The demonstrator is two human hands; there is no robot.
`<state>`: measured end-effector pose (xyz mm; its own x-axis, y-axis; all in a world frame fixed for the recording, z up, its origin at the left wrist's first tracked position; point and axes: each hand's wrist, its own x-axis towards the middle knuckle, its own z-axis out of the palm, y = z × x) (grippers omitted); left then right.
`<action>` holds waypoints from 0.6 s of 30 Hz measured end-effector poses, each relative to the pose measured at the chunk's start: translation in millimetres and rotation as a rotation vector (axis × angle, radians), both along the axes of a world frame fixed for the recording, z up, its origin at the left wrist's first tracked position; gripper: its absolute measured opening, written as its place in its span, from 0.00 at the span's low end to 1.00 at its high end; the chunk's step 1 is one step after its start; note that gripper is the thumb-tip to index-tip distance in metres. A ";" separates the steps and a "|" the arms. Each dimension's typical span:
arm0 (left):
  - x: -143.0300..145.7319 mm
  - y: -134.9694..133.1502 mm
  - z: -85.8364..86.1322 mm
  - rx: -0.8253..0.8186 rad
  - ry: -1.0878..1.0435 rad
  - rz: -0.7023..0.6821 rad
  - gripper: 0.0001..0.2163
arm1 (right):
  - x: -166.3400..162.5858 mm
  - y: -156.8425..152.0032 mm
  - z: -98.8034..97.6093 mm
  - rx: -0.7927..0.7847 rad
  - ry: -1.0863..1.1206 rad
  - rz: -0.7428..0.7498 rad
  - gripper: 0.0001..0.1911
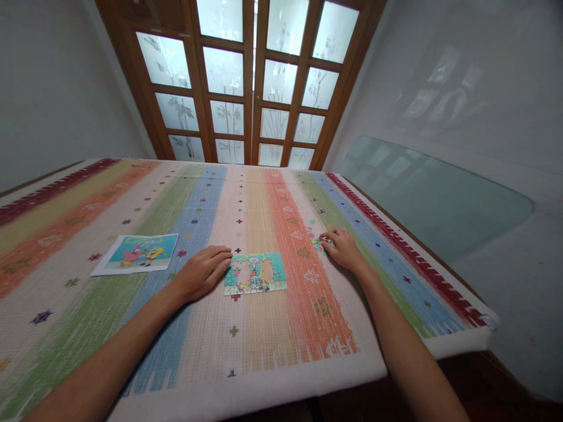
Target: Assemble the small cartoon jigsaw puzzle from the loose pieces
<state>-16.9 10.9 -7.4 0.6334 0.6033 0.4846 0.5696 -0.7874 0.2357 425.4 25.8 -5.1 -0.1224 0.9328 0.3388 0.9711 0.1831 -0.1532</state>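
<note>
A partly assembled jigsaw puzzle of a cartoon scene lies flat on the table, with two gaps where a lighter base shows. My left hand rests at the puzzle's left edge, fingers stretched out and fingertips touching its side. To the right, my right hand is over a small heap of loose puzzle pieces. Its fingers are bent and drawn together at the heap; whatever is between the fingertips is too small to make out. A printed reference picture showing cartoon characters lies left of my left hand.
A striped, patterned cloth covers the table, its front edge hanging nearest me. Beyond the far edge stand wooden doors with frosted panes. A pale glass panel is by the white wall at right.
</note>
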 end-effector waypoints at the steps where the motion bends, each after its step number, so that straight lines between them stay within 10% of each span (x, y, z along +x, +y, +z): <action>1: -0.1 -0.1 0.1 0.000 0.002 0.001 0.21 | -0.7 -0.1 -0.6 0.009 -0.001 0.004 0.14; 18: 0.0 0.7 -2.6 0.013 -0.009 -0.004 0.19 | -7.4 0.1 -3.0 0.051 0.014 0.066 0.20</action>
